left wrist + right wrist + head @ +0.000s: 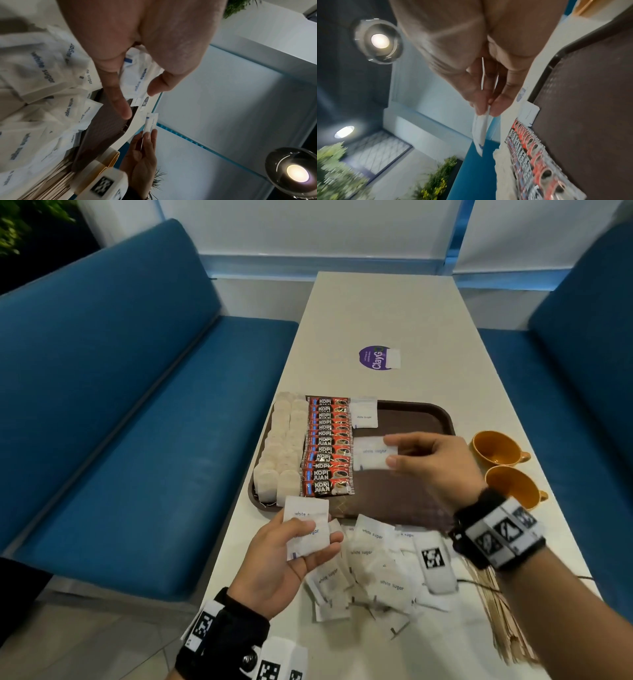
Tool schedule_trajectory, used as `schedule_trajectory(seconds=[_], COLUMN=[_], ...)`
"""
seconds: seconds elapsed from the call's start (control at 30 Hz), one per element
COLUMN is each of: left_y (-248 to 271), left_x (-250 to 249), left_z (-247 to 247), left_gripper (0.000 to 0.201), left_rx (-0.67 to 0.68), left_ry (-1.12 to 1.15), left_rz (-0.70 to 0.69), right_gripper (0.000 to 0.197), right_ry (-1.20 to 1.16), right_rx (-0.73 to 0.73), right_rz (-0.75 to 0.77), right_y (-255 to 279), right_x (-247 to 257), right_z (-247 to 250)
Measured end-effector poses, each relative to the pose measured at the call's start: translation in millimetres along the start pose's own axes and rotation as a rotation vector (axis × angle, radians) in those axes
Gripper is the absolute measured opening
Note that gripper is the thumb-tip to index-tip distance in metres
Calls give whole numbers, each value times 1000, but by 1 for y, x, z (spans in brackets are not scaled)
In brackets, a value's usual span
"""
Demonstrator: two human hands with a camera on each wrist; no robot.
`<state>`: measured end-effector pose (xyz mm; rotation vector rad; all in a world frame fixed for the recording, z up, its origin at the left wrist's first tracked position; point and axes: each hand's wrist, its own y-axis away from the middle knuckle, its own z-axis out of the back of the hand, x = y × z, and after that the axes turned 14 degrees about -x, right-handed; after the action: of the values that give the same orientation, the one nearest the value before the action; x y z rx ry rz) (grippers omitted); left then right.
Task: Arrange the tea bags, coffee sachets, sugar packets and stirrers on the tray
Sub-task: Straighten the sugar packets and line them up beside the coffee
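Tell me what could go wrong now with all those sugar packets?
1. The right hand pinches a sugar packet only by its edge above the tray; it might slip and land crooked.
2. The left hand holds a few packets loosely fanned, so one could slide off.
3. The loose sugar pile lies beside the stirrers; a wrist might sweep some off the table.

Right hand: thumb and fingers pinch white sugar packet, seen edge-on, hanging below fingertips. Brown tray at right. Coffee sachets, red-black, in row along tray edge. One sugar packet on tray beside sachets. Ceiling lamp upper left.
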<state>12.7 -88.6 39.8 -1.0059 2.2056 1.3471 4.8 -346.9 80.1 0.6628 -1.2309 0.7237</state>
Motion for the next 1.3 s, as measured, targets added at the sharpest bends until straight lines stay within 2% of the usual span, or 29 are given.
schedule_trajectory(seconds=[0.13, 0.3, 0.43, 0.53, 0.9, 1.1, 1.3], left_y=[-9, -19, -26, -30, -33, -31, -24], left_x=[-2, -3, -2, -1, 3, 4, 2], left_z=[4, 6, 8, 10, 13, 11, 10], left_gripper=[47, 50, 49, 47, 47, 45, 43], left_rx=[29, 26, 11, -5, -8, 20, 32], left_ry=[-25, -98, -129, -141, -160, -169, -162], left_rz=[-25, -23, -16, -4, 18, 1, -34], right_gripper=[33, 32, 34, 30, 21, 22, 13], right_ry=[42, 145, 110, 127, 582, 628, 515], right_rx=[-26, -48, 54, 68, 12, 52, -35], right_rz=[-38, -111, -207, -225, -21, -10, 23], right_y=[-64, -122, -147, -161, -177, -179, -165], right_x=[-11, -32, -41, -54, -59, -57, -40], right_z=[-10, -26, -40, -49, -57, -58, -45])
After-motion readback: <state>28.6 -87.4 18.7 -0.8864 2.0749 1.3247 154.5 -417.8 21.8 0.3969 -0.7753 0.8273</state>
